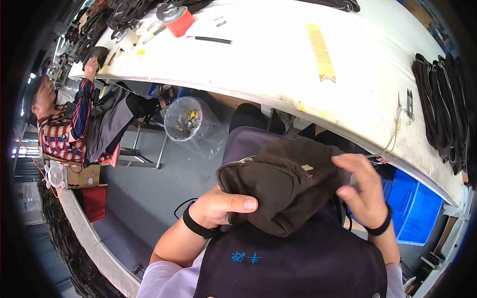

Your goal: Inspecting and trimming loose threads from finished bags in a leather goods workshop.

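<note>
A dark brown fabric pouch or bag piece [275, 182] is held above my lap, in front of my dark apron [290, 257]. Along its left edge runs a metal-toothed zipper [223, 169], and a small pale yellow patch [307, 167] shows on its upper side. My left hand [227, 205] grips the left end, thumb on top and the other fingers hidden beneath the cloth. Beside the right end is my right hand [359, 190], thumb and fingers spread. Its fingertips are close to the fabric; whether they touch it is unclear.
A white-topped worktable [261, 70] bears a yellow taped strip [321, 52], a black pen-like tool [212, 40], a red can [179, 22], thread snips [410, 104] and stacked dark pieces [443, 111]. A lined bin [182, 119], blue crates [417, 205] and a seated co-worker [63, 138] are nearby.
</note>
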A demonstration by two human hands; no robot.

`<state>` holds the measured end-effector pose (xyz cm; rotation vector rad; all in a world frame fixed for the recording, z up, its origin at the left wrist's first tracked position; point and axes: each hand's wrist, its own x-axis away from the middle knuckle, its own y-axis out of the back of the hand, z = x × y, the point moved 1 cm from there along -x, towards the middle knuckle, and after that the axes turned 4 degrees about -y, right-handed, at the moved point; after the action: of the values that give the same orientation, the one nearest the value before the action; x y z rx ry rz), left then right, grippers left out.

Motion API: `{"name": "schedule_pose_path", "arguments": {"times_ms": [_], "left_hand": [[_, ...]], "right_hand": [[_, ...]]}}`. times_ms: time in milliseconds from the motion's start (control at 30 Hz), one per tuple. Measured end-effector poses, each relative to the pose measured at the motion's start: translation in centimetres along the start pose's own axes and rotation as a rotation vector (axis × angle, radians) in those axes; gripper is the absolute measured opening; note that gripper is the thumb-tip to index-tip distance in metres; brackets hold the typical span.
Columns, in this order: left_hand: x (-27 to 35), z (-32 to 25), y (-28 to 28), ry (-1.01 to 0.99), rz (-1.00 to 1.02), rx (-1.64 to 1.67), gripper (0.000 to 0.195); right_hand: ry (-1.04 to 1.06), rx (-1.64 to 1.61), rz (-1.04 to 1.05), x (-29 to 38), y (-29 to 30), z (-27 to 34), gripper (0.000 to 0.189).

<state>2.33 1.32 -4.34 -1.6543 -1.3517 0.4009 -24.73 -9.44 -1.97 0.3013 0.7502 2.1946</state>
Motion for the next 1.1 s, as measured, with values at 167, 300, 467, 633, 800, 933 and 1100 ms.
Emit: {"name": "schedule_pose_path", "arguments": {"times_ms": [167,300,467,633,800,933,1100], "left_hand": [[0.4,0.0,0.0,-0.039,0.045,-0.080,0.068],[1.3,-0.9,-0.4,0.048,-0.058,-0.248,0.064],[1.5,-0.2,-0.7,0.021,-0.091,-0.174,0.061],[0.4,0.4,-1.2,-0.078,0.032,-0.002,0.054],[-0.5,1.2,-1.4,-0.049,-0.028,0.032,0.051],[-0.8,1.7,-2.1,-0.042,-0.191,0.160,0.051],[-0.4,0.7,-1.6,-0.118,0.005,-0.059,0.058]], "right_hand": [[0.221,-0.054,0.050,-3.4,-4.3,1.8,0.043],[0.247,-0.123,0.119,-4.1,-5.8,1.4,0.024],[0.171,-0.177,0.197,-4.4,-5.2,1.5,0.026],[0.157,-0.307,0.148,-4.5,-5.0,1.8,0.028],[0.230,-0.243,-0.003,-4.1,-5.8,1.9,0.030],[0.253,-0.138,0.010,-4.3,-5.7,1.9,0.033],[0.351,-0.003,0.139,-5.3,-4.6,2.7,0.034]]}}
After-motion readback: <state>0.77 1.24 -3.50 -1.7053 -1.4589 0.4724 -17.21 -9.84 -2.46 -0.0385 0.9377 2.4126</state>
